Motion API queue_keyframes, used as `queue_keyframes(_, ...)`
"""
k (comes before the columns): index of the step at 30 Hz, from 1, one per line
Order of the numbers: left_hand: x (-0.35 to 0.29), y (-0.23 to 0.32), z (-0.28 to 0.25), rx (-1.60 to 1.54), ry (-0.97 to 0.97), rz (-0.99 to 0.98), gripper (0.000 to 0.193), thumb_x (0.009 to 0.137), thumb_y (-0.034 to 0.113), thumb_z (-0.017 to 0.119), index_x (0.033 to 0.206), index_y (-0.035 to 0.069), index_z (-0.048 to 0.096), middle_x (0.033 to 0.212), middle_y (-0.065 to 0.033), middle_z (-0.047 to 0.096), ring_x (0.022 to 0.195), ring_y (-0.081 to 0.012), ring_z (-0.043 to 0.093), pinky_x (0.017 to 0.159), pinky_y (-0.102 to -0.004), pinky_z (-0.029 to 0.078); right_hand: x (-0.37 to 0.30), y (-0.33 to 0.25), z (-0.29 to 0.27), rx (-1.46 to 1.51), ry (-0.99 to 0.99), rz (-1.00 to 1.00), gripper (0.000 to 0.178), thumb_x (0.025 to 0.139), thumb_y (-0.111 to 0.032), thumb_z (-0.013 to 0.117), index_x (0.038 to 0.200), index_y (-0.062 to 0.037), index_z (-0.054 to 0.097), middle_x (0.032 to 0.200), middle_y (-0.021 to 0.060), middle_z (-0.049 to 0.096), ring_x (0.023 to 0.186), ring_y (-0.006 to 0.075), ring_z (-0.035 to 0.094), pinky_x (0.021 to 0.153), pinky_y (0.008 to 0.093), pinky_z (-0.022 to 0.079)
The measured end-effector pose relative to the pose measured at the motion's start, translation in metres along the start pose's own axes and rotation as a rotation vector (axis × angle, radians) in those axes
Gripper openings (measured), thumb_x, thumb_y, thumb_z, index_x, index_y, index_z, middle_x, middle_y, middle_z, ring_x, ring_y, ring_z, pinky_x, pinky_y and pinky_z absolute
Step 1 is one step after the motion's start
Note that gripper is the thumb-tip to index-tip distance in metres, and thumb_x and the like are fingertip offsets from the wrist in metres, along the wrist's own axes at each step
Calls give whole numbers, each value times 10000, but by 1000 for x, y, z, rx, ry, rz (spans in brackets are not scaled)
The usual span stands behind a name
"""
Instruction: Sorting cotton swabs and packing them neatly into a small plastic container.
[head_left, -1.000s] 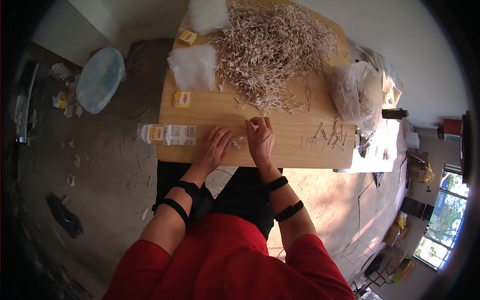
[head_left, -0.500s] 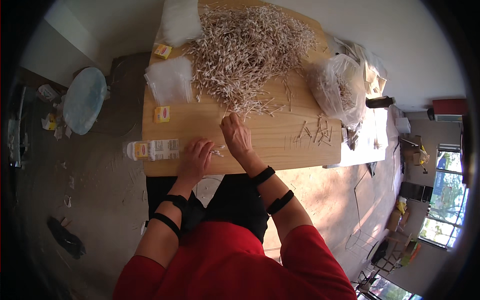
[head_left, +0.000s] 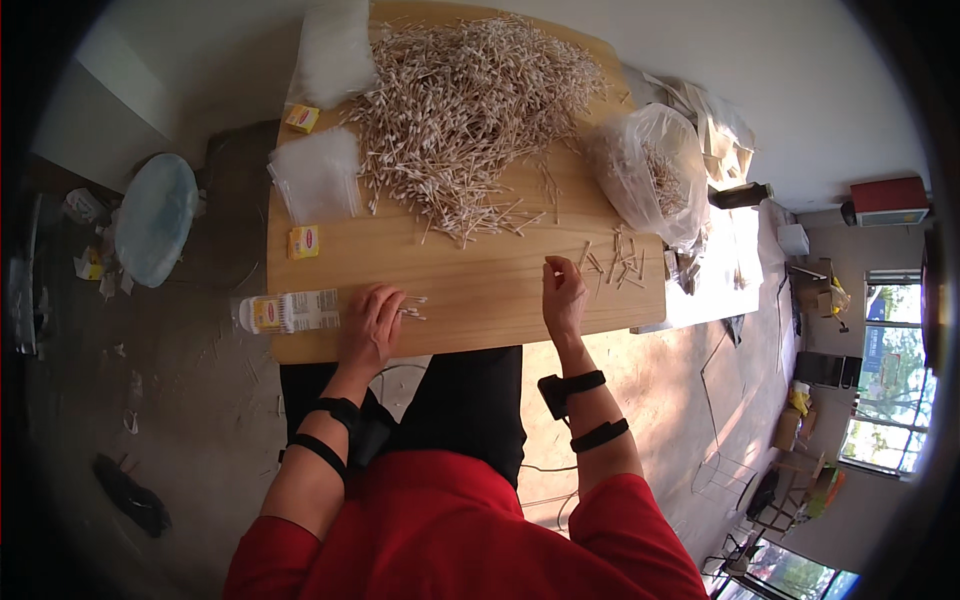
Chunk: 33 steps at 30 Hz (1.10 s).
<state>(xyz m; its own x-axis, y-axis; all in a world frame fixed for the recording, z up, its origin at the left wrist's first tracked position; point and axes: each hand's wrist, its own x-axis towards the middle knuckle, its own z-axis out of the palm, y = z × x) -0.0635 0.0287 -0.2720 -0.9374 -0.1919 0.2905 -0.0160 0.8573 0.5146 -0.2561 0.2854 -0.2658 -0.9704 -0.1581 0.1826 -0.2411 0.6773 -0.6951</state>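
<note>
My left hand (head_left: pixel 372 318) rests low on the table near its front edge, fingers curled round a small bundle of cotton swabs (head_left: pixel 413 308) whose white tips poke out to the right. Left of it lies a clear bag (head_left: pixel 268 314) packed with cotton swabs and a yellow card. My right hand (head_left: pixel 566 297) is over the table's front right part, fingertips pinched together; whatever they hold, if anything, is hidden. Just beyond it are several scattered loose swabs (head_left: pixel 622 262). A large heap of cotton swabs (head_left: pixel 470 110) covers the far middle of the table.
Two stacks of clear plastic bags, a far one (head_left: pixel 337 55) and a nearer one (head_left: pixel 316 175), line the table's left side. Beside them are yellow cards (head_left: pixel 304 241). A big plastic sack of swabs (head_left: pixel 655 175) stands at the right edge. A pale blue round stool (head_left: pixel 157 220) is on the left.
My right hand has moved right, from the near edge of the heap to beside the scattered swabs. My left hand keeps its hold on the bundle. The whole view has shifted slightly.
</note>
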Motion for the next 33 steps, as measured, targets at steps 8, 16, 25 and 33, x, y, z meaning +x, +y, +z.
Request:
queue_keyframes(8,-1,1,7,37,-10,12,356,858,71,610,1212,62,570,1208,-96,538,1175,-331,500,1005,-462,423,-6,-120,116,-220,-73,-196,169,893,-248,662,910,-81,637,945,117,624,760,376,655,624,466,517)
queue_keyframes(16,-1,-1,7,21,-7,16,341,862,89,625,1199,57,581,1210,-85,536,1156,-300,512,998,-440,434,1,-57,82,-98,-436,-340,276,851,-145,676,1114,-97,609,1024,115,614,844,366,658,684,452,531)
queue_keyframes(25,2,-4,5,45,-4,35,306,874,97,635,1175,64,593,1215,-65,536,1167,-285,512,989,-426,451,42,-102,102,-181,-444,-495,463,839,-143,678,1281,-149,540,1252,87,534,1002,325,642,742,434,550)
queue_keyframes(33,0,-5,7,49,-49,22,340,848,103,655,1178,64,582,1239,-70,529,1201,-288,489,1010,-432,445,38,-102,112,-127,-480,-666,349,811,-308,741,1088,-133,619,1063,115,564,882,350,656,712,458,541)
